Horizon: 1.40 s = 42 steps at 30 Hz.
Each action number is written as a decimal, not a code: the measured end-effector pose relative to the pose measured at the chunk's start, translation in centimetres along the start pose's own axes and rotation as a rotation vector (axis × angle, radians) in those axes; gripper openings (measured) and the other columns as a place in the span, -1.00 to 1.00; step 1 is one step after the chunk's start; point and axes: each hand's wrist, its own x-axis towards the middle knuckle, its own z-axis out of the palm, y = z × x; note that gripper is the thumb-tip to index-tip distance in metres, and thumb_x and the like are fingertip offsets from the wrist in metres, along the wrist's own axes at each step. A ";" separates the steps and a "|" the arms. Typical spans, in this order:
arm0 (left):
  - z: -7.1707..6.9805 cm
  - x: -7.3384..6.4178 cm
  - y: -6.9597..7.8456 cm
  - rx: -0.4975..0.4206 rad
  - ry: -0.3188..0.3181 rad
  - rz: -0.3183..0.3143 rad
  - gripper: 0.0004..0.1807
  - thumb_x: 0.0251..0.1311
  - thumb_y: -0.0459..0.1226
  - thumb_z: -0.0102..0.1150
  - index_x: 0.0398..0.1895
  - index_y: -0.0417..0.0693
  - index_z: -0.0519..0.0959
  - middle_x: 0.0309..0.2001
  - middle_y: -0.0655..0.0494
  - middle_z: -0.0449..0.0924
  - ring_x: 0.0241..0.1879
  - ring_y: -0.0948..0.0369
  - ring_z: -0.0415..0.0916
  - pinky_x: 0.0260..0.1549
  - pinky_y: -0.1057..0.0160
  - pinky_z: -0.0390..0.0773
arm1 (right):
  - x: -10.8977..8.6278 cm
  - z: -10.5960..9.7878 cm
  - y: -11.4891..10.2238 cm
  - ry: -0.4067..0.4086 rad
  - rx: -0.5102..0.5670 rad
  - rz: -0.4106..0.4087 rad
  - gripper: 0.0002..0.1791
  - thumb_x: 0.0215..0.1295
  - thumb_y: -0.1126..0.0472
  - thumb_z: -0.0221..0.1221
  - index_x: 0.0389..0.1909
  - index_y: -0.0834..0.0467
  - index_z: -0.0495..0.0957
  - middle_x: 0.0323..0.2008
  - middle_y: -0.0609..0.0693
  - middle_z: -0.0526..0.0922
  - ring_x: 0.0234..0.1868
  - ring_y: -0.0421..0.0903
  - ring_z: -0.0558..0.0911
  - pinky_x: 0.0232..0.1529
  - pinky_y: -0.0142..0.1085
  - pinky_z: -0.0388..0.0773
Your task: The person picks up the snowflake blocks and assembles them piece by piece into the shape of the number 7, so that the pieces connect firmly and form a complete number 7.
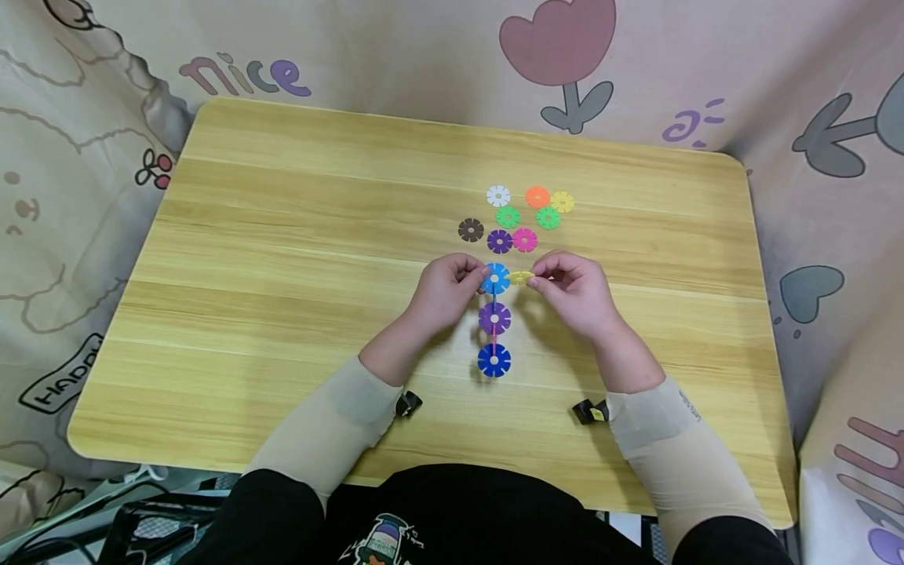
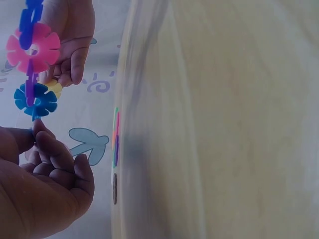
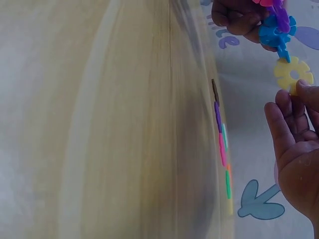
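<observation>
Between thumb and fingers, my left hand [image 1: 445, 292] pinches the edge of a light blue notched flower disc [image 1: 497, 278]. That disc ends a chain of interlocked discs, including a purple disc [image 1: 500, 314], a pink disc [image 2: 44, 46] set crosswise and a dark blue disc [image 1: 503, 362] at the end nearest the body. From the right, my right hand [image 1: 581, 294] pinches a yellow flower disc [image 3: 283, 73] by its outer edge. Turned crosswise to the light blue disc, the yellow one meets its right rim. Both hands hold the pieces above the table.
Loose flower discs lie on the wooden table [image 1: 282, 235] beyond the hands: brown [image 1: 464, 230], purple [image 1: 492, 242], pink [image 1: 525, 231], white [image 1: 498, 187], orange [image 1: 537, 189], yellow [image 1: 563, 194] and two green [image 1: 508, 209]. Patterned cloth [image 1: 424, 47] hangs around the table's back and sides.
</observation>
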 end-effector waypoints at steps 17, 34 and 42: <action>0.0 0.0 0.1 0.002 0.031 -0.016 -0.82 0.48 -0.25 0.29 -0.18 -0.22 0.72 -0.37 0.02 0.74 -0.25 -0.10 0.71 -0.29 0.22 0.60 | -0.3 0.7 -0.1 0.054 0.023 -0.034 -0.90 0.22 0.68 0.29 -0.29 0.50 0.66 -0.25 0.36 0.72 -0.28 -0.21 0.69 -0.20 -0.42 0.67; -0.3 0.1 0.3 -0.047 0.054 -0.029 -0.82 0.46 -0.27 0.32 -0.18 -0.25 0.74 -0.38 -0.01 0.76 -0.23 -0.15 0.73 -0.44 0.33 0.53 | -0.4 1.6 -0.3 0.097 0.011 -0.059 -0.92 0.19 0.65 0.34 -0.34 0.48 0.67 -0.30 0.36 0.73 -0.31 -0.21 0.68 -0.24 -0.42 0.66; -0.2 0.0 0.5 -0.091 0.048 -0.050 -0.84 0.45 -0.30 0.32 -0.18 -0.26 0.74 -0.37 -0.02 0.76 -0.21 -0.19 0.72 -0.49 0.37 0.48 | -0.4 1.7 -0.3 0.108 0.020 -0.072 -0.92 0.18 0.65 0.33 -0.35 0.48 0.67 -0.32 0.33 0.73 -0.35 -0.22 0.67 -0.26 -0.42 0.65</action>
